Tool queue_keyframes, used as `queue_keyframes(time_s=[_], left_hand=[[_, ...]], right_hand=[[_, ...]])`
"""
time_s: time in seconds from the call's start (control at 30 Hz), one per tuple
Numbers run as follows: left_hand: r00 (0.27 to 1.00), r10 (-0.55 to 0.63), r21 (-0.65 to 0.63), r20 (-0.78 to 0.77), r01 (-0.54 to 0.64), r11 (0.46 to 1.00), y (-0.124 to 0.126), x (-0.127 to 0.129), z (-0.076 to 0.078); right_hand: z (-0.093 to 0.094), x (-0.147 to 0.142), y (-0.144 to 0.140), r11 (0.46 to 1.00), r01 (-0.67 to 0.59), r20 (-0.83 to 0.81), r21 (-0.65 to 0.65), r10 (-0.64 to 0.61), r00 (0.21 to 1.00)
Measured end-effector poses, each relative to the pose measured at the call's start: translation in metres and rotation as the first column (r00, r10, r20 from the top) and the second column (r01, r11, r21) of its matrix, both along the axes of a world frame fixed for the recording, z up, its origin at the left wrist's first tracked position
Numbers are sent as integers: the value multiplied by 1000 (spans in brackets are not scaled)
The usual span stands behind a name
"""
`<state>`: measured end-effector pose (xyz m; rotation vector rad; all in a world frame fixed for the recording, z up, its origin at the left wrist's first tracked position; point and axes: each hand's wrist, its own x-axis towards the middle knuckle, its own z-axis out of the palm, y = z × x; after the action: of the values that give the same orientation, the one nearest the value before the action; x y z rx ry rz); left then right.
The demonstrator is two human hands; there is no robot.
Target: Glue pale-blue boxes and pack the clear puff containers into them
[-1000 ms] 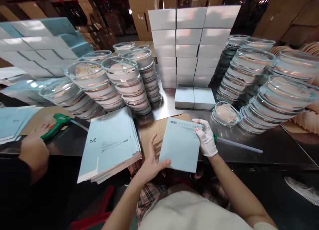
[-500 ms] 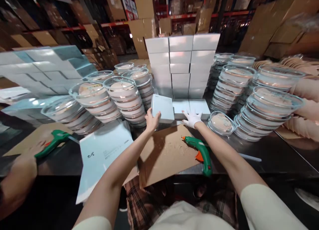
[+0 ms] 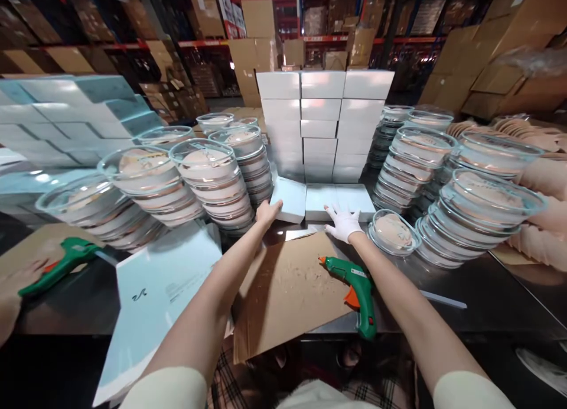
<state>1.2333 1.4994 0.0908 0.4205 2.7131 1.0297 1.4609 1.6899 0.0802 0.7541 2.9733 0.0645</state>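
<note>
My left hand [image 3: 267,214] grips the left side of a small white box [image 3: 289,200], thumb at its front. That box sits on the table at the left end of a low row, against two more white boxes [image 3: 321,202]. My right hand [image 3: 344,223], in a white glove, is spread open with its fingertips against the front of that row. Below it a green glue gun [image 3: 364,288] with an orange trigger lies on a cardboard sheet [image 3: 283,291]. A round clear container [image 3: 394,231] with a beige disc inside stands right of my gloved hand.
A wall of stacked white boxes [image 3: 322,110] rises behind the row. Stacks of round clear containers [image 3: 212,187] flank both sides. Flat printed white sheets [image 3: 155,296] overhang the table edge at left. Further left, another person's hand [image 3: 26,276] is by a second green glue gun [image 3: 62,264].
The white box in my left hand has gone from raised and tilted to level in the row. My right hand stays spread at the boxes. The view has shifted slightly.
</note>
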Motion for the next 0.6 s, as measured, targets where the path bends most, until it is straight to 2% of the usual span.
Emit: queue_keyframes(time_s=[0.2,0.37,0.5,0.6], left_hand=[[982,-188,-224,-36,175,959,-1,-17,10],[930,-331,-344,-163,261,902,9,-8,12],[820,-530,-408,-214,419,812,24,3,8],[790,-585,-460,-183,457,761,32,3,4]], right_hand=[[-1,2,4,1000,-25,-7,4,25,1000],[-3,2,7,1000,-30,-16,3,30,999],[-1,1,7,999,-39,-19,6,39,999],[0,0,7,999,-53,-14,4,53,998]])
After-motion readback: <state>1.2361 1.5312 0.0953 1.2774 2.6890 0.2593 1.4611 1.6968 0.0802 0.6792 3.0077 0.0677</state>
